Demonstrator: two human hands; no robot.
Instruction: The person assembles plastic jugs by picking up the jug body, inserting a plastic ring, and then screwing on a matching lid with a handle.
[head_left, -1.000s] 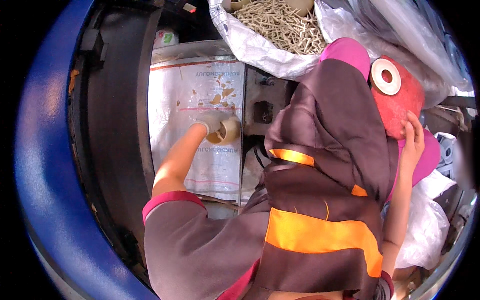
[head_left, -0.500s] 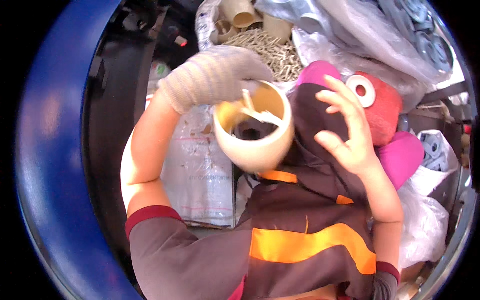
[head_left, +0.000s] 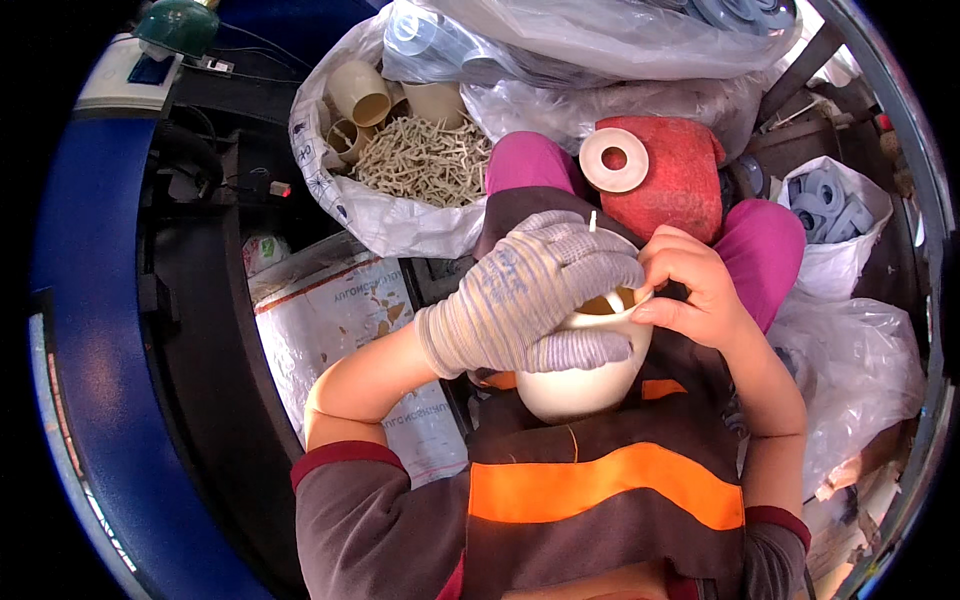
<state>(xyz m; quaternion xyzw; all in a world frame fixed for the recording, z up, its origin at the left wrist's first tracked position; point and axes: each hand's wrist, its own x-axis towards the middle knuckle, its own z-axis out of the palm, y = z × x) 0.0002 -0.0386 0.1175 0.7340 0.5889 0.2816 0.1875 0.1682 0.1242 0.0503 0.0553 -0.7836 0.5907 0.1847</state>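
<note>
A cream, rounded plastic pot (head_left: 568,396) is tilted in front of my chest, its open mouth facing up and away. My left hand (head_left: 530,295), in a striped grey knitted glove, is closed on it, fingers over the mouth and thumb along the near side. At the right of the rim, the thumb and fingers of my bare right hand (head_left: 692,290) pinch the edge. A thin pale plastic stem (head_left: 592,222) sticks up past the gloved fingers. Most of the pot's inside is hidden by the glove.
Ahead, a white sack (head_left: 400,235) holds similar pots (head_left: 360,92) and many short plastic offcuts (head_left: 425,160). A white ring (head_left: 592,166) rests on a red bundle (head_left: 670,185) by my knees. At right stands a bag of grey parts (head_left: 835,262); a blue machine panel (head_left: 95,350) runs along the left.
The pot has come round and closer to my chest. My right hand, earlier apart with spread fingers, has closed on its rim. The view has shifted, showing more of the sack.
</note>
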